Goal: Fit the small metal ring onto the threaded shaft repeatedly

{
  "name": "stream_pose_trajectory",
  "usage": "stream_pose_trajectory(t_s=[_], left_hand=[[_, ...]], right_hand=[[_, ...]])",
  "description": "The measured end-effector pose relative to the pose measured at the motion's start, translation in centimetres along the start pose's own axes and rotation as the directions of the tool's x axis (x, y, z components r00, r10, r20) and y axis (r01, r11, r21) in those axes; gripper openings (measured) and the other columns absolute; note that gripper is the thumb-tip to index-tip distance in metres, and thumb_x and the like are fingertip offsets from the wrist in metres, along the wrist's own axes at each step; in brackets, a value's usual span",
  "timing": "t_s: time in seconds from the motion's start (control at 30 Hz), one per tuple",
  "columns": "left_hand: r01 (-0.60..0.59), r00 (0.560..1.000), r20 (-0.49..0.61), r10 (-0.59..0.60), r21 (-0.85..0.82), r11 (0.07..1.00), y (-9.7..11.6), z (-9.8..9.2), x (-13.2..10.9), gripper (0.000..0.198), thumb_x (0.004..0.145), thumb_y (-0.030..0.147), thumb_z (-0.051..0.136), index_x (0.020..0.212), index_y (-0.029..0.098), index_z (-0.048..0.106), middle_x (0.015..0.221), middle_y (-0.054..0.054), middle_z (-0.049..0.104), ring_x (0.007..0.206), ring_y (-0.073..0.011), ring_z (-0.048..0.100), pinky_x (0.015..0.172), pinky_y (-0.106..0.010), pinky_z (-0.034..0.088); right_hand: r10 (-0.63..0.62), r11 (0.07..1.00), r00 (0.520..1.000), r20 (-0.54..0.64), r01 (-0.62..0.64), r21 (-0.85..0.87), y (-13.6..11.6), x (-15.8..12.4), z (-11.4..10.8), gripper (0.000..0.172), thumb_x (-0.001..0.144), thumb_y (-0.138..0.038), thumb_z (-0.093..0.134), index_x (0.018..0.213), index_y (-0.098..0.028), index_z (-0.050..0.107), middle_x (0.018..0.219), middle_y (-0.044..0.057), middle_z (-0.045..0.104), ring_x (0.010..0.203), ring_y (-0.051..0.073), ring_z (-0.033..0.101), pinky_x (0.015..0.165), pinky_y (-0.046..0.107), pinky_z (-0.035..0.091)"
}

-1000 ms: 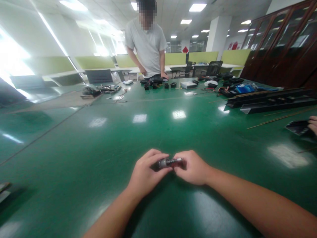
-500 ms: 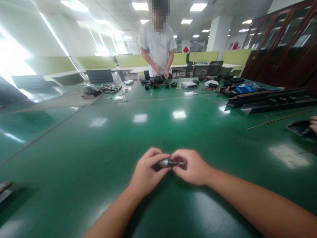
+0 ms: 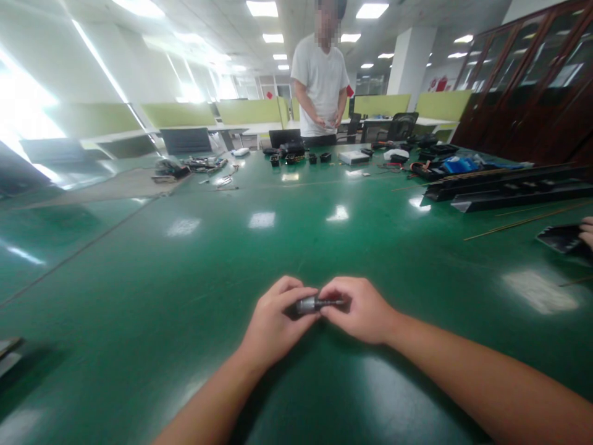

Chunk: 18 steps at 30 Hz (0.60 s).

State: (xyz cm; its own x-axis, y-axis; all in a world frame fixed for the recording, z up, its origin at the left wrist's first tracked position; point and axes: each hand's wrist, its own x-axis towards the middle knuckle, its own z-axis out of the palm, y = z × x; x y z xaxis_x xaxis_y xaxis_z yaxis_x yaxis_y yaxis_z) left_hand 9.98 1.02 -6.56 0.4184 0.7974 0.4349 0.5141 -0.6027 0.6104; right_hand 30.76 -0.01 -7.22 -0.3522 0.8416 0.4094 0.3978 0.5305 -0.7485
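Close above the green table (image 3: 222, 259), both hands meet around a small cylindrical metal part (image 3: 306, 305). It has a silver body at the left and a dark, thin shaft pointing right; its exact kind I cannot tell. My left hand (image 3: 273, 318) is closed around the body, thumb in front and fingers behind, hiding its left end. At the shaft side, my right hand (image 3: 364, 312) pinches near the joint with thumb and fingers. The shaft's tip runs in under the right palm.
Across the table stands a person in a white shirt (image 3: 320, 80). Small black boxes (image 3: 319, 158) and a white box (image 3: 354, 157) lie along the far side. Long black metal channels (image 3: 509, 188) and thin rods (image 3: 523, 224) are at the right, near another person's hand (image 3: 586, 232).
My right hand has shifted very slightly on the part; my left hand keeps its place. The person opposite has moved to the right and stands more upright, hands away from the table items.
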Motion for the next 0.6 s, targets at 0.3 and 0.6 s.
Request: stream_pose_trajectory(t_s=[0.3,0.6], left_hand=[[-0.025,1.0,-0.007,0.025,-0.02,0.999,0.12,0.0,-0.02,0.023,0.079,0.022,0.076,0.101,0.025,0.073,0.098,-0.001,0.069,0.09,-0.0141,0.065,0.081,-0.023,0.051],[-0.027,1.0,0.005,0.027,-0.001,1.0,0.05,-0.16,-0.02,0.023,0.079,0.022,0.076,0.101,0.026,0.073,0.097,0.0,0.073,0.089,-0.0156,0.067,0.08,-0.025,0.052]], right_hand=[[-0.013,1.0,1.0,0.01,0.013,-0.018,0.06,-0.02,0.01,0.016,0.079,-0.013,0.069,0.093,-0.018,0.073,0.084,0.002,0.071,0.074,0.015,0.063,0.068,0.025,0.046],[-0.007,0.999,1.0,0.017,0.007,-0.033,0.17,-0.02,-0.03,0.011,0.08,-0.015,0.069,0.09,-0.018,0.074,0.081,0.001,0.071,0.071,0.014,0.062,0.066,0.025,0.045]])
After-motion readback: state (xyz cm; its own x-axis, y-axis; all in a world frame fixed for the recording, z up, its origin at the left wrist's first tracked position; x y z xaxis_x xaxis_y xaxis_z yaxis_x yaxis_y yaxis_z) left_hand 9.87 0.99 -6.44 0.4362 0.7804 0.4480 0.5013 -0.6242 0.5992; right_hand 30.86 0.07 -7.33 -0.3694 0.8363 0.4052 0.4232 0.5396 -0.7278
